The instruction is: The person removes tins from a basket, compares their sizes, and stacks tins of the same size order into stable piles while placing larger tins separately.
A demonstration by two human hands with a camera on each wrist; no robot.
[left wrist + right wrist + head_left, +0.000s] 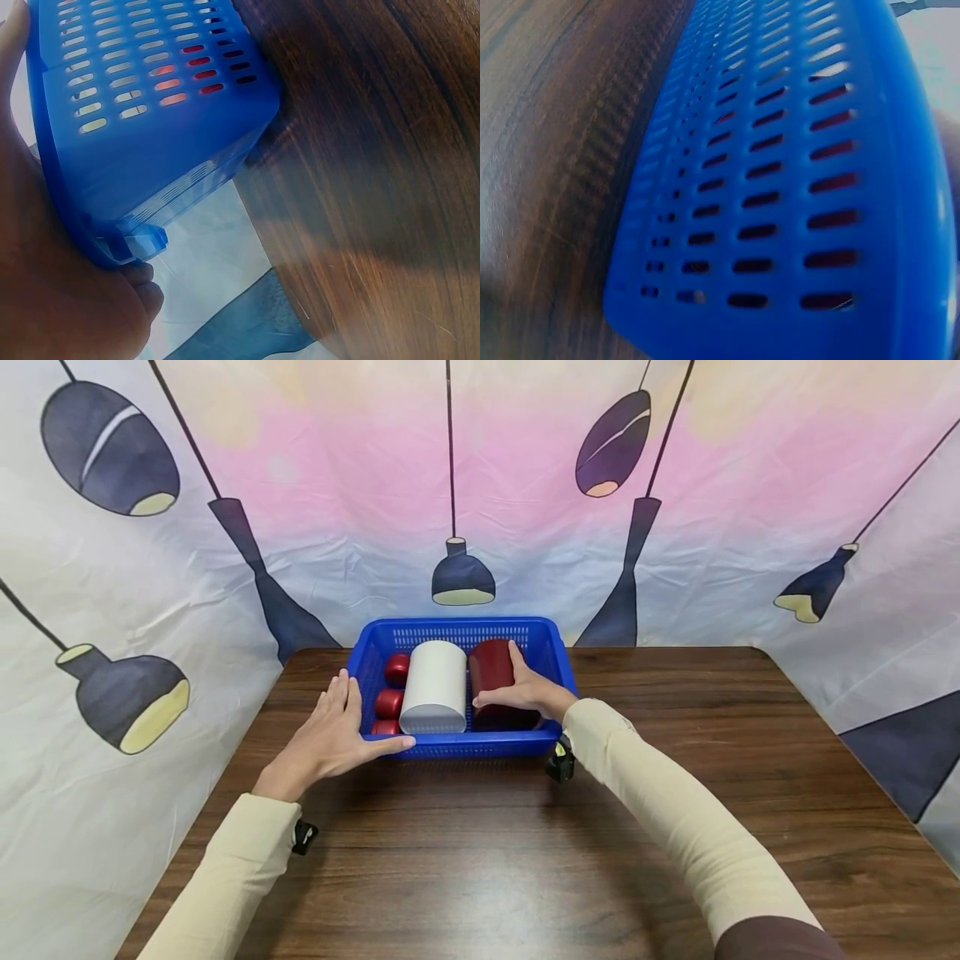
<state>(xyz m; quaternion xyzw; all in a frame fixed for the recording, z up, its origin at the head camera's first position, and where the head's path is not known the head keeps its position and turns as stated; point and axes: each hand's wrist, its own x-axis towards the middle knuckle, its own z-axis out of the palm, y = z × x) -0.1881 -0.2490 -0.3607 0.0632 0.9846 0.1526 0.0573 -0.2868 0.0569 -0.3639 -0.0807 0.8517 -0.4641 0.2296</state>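
A blue plastic basket (480, 739) with slotted walls stands at the far side of the table. My left hand (330, 739) touches its front left corner, thumb along the front rim and straight fingers along the left side; fingertips (150, 296) show beside the rim in the left wrist view. Over the basket's right part, my right hand (525, 689) grips a dark red cylindrical container (491, 662) lying on its side, thumb across its left edge; some fingers are hidden. Next to it lies a white cylindrical container (437, 672). Several small red round pieces (388, 703) line the left side.
The basket stands on a brown wood-grain table (465, 852). Behind it hangs a cloth backdrop (390, 560) printed with dark lamps, close to the table's far edge. In the right wrist view, the slotted basket wall (780, 187) fills much of the frame.
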